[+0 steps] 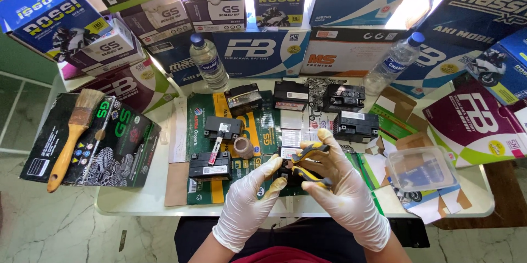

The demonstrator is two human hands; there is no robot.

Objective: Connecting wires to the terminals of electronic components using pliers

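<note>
**Lower centre of frame: pliers over small battery**

Below the middle of the frame, the right hand (pixel 343 194) grips yellow-handled pliers (pixel 308 161), fingers curled around the handles. The pliers' long axis runs toward upper left. The left hand (pixel 247 202), fingers together, steadies the small black battery (pixel 285 178) directly under the pliers, touching it.

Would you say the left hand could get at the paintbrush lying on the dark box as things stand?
Probably yes: the paintbrush lies uncovered on the dark box, off to the left hand's own side, with nothing between them.
</note>
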